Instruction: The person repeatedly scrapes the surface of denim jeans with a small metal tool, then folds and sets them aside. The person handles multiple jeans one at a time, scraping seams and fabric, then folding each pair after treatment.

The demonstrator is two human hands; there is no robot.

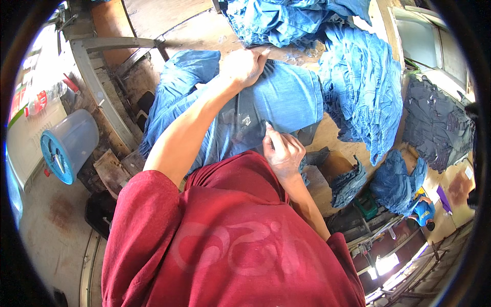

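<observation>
You stretch a pair of blue jeans (266, 102) flat across the middle of a worn wooden table (199, 30), your left hand (245, 65) pressed palm-down on the far end of the cloth, fingers spread rather than gripping, apparently to pin it so the denim stays taut. Your right hand (282, 151), at the near edge of the table close to your red shirt (225, 240), is curled around a fold of the same jeans, pinching the fabric; whether it also holds a small tool cannot be told. A heap of blue denim (358, 77) lies along the right side of the table, with more blue cloth (286, 18) bunched at the far edge, both kept within reach. A pile of dark garments (434, 123) sits apart near the right corner. A pale bucket (69, 146) lies tipped on the floor to the left.
</observation>
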